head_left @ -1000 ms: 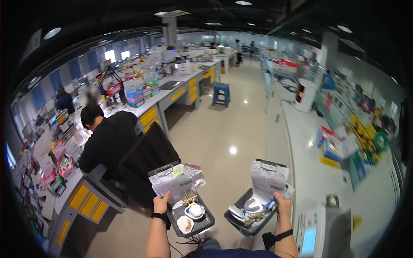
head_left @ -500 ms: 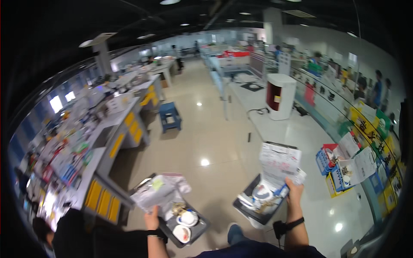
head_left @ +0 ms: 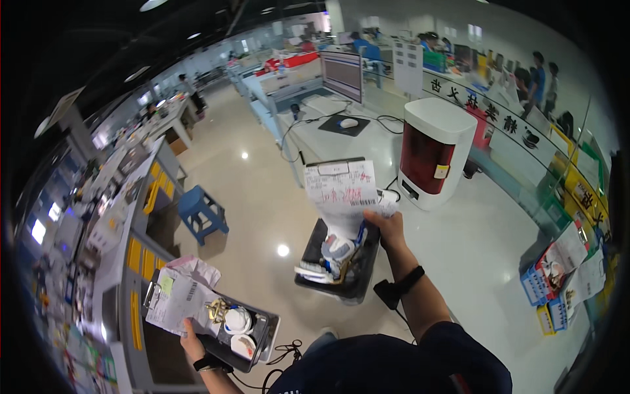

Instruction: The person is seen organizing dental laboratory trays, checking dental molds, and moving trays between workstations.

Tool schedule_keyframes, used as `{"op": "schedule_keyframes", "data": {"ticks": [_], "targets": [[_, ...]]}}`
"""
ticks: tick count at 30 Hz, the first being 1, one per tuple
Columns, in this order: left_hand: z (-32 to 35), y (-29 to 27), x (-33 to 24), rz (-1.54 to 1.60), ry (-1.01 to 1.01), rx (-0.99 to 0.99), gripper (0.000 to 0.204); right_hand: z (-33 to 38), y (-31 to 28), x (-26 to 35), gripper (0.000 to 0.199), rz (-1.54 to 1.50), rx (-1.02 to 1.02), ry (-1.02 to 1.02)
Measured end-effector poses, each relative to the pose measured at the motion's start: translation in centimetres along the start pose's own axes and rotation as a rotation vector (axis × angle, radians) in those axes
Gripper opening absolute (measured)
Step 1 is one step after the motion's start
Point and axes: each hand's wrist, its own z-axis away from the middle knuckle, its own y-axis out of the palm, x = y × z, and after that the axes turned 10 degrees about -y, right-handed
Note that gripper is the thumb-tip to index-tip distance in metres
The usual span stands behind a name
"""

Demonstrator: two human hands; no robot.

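Beneath the fingers of the right hand [head_left: 387, 225] hangs a black tray [head_left: 357, 279], gripped at its far rim together with a printed sheet [head_left: 341, 185] that stands upright above the fingertips; the fingers are clenched around both. Below and inward of those fingers the tray holds a white-and-blue rounded object [head_left: 338, 248], a flat pale stack [head_left: 314, 271] at the near edge and a thin brass-coloured piece; finer detail cannot be resolved.

Under the left hand [head_left: 192, 343] a second black tray [head_left: 252, 338] is carried, fingers closed on its near rim, with a clipboard of papers [head_left: 172, 297] pinned above the fingertips; just beyond the fingers lie a brass-coloured part [head_left: 216, 310], a white round dish [head_left: 237, 320] and a second dish with a brownish centre [head_left: 243, 346].

Judged step: transport of two loaded trays on foot, both level and well apart; neither is set down. The next move calls for keeping each tray horizontal and choosing a bare stretch of the white counter [head_left: 459, 230] beyond the right fingers, beside the white-and-red machine [head_left: 433, 151], so that the loose contents do not slide.
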Motion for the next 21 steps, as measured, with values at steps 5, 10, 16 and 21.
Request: {"op": "schedule_keyframes", "data": {"ticks": [5,10,16,21], "targets": [[-14.8,17.4,-7.0,0.069,0.084,0.249,0.043,-12.7,2.6,-2.1,0.025,0.059,-0.178,-0.109],[-23.8,37.9,-12.1,-0.168,0.071,0.494,0.041,-24.0,0.1,-6.6,0.028,0.115,-0.322,-0.114],[-26.6,59.6,-15.4,0.005,0.249,0.834,0.039,-32.1,-2.6,-11.3,0.033,0.116,-0.501,-0.110],[-30.2,76.4,-15.4,0.007,0.133,1.227,0.039,-36.1,-3.8,-10.6,0.039,0.280,-0.471,-0.149]]}}
